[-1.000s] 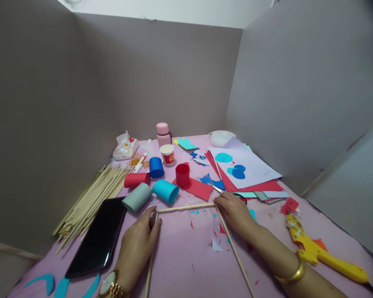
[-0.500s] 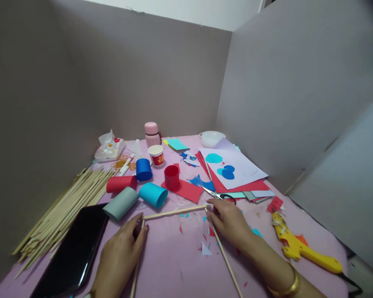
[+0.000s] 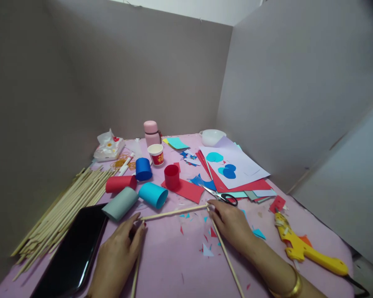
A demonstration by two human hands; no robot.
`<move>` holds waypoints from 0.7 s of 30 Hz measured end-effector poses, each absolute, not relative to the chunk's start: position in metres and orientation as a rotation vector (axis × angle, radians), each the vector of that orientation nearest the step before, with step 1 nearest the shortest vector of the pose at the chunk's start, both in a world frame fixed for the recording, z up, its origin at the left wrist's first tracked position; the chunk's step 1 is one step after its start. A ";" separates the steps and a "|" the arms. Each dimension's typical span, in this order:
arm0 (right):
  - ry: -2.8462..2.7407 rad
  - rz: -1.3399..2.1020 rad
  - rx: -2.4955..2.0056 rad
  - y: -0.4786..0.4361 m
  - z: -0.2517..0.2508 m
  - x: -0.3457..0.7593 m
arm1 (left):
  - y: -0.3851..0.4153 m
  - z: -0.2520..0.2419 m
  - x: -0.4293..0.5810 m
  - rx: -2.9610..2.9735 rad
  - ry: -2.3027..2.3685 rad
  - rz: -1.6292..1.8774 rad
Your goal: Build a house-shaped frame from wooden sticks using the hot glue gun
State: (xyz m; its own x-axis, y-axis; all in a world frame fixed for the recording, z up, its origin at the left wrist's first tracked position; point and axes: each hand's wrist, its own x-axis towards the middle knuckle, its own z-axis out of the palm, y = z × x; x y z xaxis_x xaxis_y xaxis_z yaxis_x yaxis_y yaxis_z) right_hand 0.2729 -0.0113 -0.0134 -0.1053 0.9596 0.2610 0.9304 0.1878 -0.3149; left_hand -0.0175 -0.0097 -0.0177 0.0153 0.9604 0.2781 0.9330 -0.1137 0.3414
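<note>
Standing here, I see three thin wooden sticks laid out near the middle of the near edge of the surface (image 3: 174,269): a cross stick (image 3: 174,212) running roughly parallel to that edge, with a left side stick (image 3: 136,273) and a right side stick (image 3: 225,250) coming from its ends toward the person. The left hand (image 3: 116,254) has thumb and forefinger at the left corner; the right hand (image 3: 233,225) has its fingertips at the right corner. Each grip is partly curled there, but I cannot tell whether it pinches the wood or merely steadies it.

The sticks look light, stiff and dry, hardly slippery, though so slim they could roll or snap under a sideways bend. I'd hold them close to the joints, since any join there is probably the weak spot.

A yellow glue gun (image 3: 311,250) lies toward the right edge, scissors (image 3: 219,195) just beyond the right hand, and a bundle of sticks (image 3: 62,211) along the left edge.
</note>
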 end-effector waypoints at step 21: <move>-1.992 0.547 -1.540 -0.091 0.011 0.311 | -0.096 -0.011 -0.046 1.998 1.862 0.863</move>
State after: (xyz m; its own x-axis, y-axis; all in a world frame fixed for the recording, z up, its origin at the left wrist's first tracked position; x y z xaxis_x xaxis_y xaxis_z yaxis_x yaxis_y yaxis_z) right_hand 0.3107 -0.0912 0.0106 -0.1859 0.9660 0.1796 0.7386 0.2579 -0.6228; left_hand -0.0458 -0.0956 -0.0111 -0.0074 0.9721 0.2343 0.8072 -0.1325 0.5752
